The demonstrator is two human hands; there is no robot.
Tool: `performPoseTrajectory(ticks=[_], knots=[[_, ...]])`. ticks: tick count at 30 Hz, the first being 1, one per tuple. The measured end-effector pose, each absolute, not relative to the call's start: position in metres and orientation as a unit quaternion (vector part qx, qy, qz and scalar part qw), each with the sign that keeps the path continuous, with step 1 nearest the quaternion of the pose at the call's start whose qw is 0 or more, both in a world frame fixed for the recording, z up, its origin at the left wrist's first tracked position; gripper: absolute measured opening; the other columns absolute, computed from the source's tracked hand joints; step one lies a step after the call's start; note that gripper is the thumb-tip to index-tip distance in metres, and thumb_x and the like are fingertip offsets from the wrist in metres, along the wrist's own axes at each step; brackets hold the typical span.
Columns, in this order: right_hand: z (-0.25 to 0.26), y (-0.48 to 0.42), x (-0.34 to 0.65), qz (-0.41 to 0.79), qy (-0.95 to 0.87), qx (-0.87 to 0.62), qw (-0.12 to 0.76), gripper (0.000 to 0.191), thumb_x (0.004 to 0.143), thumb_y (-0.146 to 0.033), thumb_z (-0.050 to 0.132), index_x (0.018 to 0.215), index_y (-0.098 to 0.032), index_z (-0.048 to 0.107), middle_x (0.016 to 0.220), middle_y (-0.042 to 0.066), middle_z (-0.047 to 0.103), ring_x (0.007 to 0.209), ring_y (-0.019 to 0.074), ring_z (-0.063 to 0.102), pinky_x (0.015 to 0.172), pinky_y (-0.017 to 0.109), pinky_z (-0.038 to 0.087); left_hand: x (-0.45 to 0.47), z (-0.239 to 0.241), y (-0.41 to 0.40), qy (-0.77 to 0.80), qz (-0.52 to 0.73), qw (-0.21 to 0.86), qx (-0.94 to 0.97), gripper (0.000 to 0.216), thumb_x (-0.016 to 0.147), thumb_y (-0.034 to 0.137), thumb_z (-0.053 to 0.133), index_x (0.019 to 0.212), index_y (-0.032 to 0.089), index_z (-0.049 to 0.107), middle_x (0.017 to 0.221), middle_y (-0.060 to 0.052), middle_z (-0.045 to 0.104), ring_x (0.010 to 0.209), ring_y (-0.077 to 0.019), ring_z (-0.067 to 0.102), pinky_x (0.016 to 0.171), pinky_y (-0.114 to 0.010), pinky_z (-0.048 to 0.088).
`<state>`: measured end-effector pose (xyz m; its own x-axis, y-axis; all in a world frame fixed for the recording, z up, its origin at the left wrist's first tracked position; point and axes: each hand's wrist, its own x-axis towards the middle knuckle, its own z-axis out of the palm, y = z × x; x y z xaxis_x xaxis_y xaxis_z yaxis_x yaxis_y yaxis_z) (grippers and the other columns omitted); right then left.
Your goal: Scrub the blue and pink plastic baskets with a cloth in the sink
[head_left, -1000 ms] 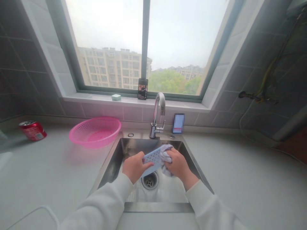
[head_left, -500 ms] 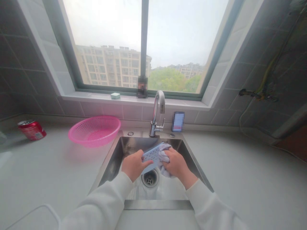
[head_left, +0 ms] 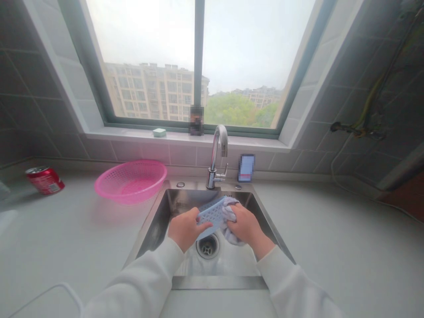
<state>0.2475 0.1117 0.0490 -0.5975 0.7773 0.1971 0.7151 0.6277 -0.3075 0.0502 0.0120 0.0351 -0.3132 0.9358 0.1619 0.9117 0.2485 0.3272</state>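
Note:
Over the steel sink (head_left: 220, 282), my left hand (head_left: 186, 227) grips the left end of a small light-blue plastic basket (head_left: 211, 216) with a pattern of holes. The thumb lies along its near side. My right hand (head_left: 244, 224) is closed around a crumpled whitish cloth (head_left: 230, 218), which it presses against the basket's right end. The basket is held tilted above the drain (head_left: 207, 247). The cloth and fingers hide its right end.
A chrome faucet (head_left: 217, 154) rises behind the sink. On the left counter are a pink colander (head_left: 132, 181) and a red can (head_left: 45, 180). A phone (head_left: 246, 168) leans at the back right. A pale green block (head_left: 159, 132) rests on the windowsill.
My right hand and the cloth have shifted slightly to the right along the basket, and more of its holed side shows. My left hand has stayed nearly still.

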Motion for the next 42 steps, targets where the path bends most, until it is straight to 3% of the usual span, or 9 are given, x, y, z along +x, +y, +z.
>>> performPoseTrajectory(ticks=[10, 16, 25, 29, 35, 42], knots=[[0.055, 0.09, 0.237, 0.054, -0.917, -0.375, 0.124, 0.02, 0.081, -0.025, 0.059, 0.098, -0.023, 0.069, 0.107, 0.01, 0.069, 0.098, 0.0254, 0.065, 0.075, 0.031, 0.047, 0.049, 0.035, 0.013, 0.793, 0.185, 0.032, 0.58, 0.042, 0.083, 0.066, 0.065, 0.084, 0.024, 0.06, 0.081, -0.001, 0.075, 0.08, -0.0245, 0.073, 0.059, -0.027, 0.034], [0.052, 0.109, 0.247, 0.064, -0.894, -0.422, 0.134, 0.026, 0.081, -0.024, 0.057, 0.105, -0.02, 0.068, 0.113, 0.011, 0.068, 0.099, 0.0258, 0.066, 0.08, 0.033, 0.049, 0.047, 0.033, 0.013, 0.784, 0.2, 0.029, 0.587, 0.043, 0.083, 0.066, 0.066, 0.081, 0.023, 0.06, 0.078, -0.001, 0.074, 0.077, -0.0232, 0.073, 0.058, -0.027, 0.033], [0.057, 0.082, 0.236, 0.053, -0.925, -0.356, 0.12, 0.023, 0.08, -0.026, 0.062, 0.102, -0.022, 0.07, 0.108, 0.01, 0.07, 0.099, 0.0262, 0.066, 0.078, 0.032, 0.049, 0.046, 0.032, 0.014, 0.792, 0.197, 0.037, 0.576, 0.043, 0.082, 0.066, 0.065, 0.082, 0.023, 0.06, 0.078, -0.001, 0.073, 0.078, -0.0231, 0.072, 0.059, -0.026, 0.034], [0.051, 0.102, 0.244, 0.079, -0.902, -0.395, 0.156, 0.021, 0.08, -0.022, 0.058, 0.096, -0.022, 0.071, 0.108, 0.009, 0.07, 0.095, 0.0247, 0.066, 0.078, 0.032, 0.05, 0.046, 0.035, 0.013, 0.786, 0.205, 0.049, 0.581, 0.042, 0.082, 0.064, 0.067, 0.081, 0.023, 0.06, 0.079, -0.001, 0.074, 0.078, -0.0232, 0.072, 0.059, -0.027, 0.034], [0.042, 0.133, 0.26, 0.148, -0.87, -0.415, 0.222, 0.032, 0.077, -0.016, 0.054, 0.105, -0.018, 0.07, 0.112, 0.011, 0.07, 0.104, 0.0255, 0.064, 0.094, 0.036, 0.049, 0.042, 0.038, 0.01, 0.775, 0.251, 0.055, 0.577, 0.04, 0.079, 0.059, 0.07, 0.073, 0.023, 0.056, 0.073, 0.002, 0.071, 0.071, -0.0195, 0.068, 0.06, -0.027, 0.034], [0.04, 0.135, 0.262, 0.183, -0.86, -0.386, 0.279, 0.026, 0.071, -0.015, 0.053, 0.092, -0.018, 0.069, 0.101, 0.01, 0.07, 0.095, 0.0247, 0.065, 0.091, 0.039, 0.051, 0.037, 0.037, 0.007, 0.761, 0.294, 0.051, 0.576, 0.044, 0.077, 0.059, 0.072, 0.067, 0.023, 0.049, 0.065, 0.004, 0.064, 0.063, -0.0167, 0.061, 0.059, -0.026, 0.033]])
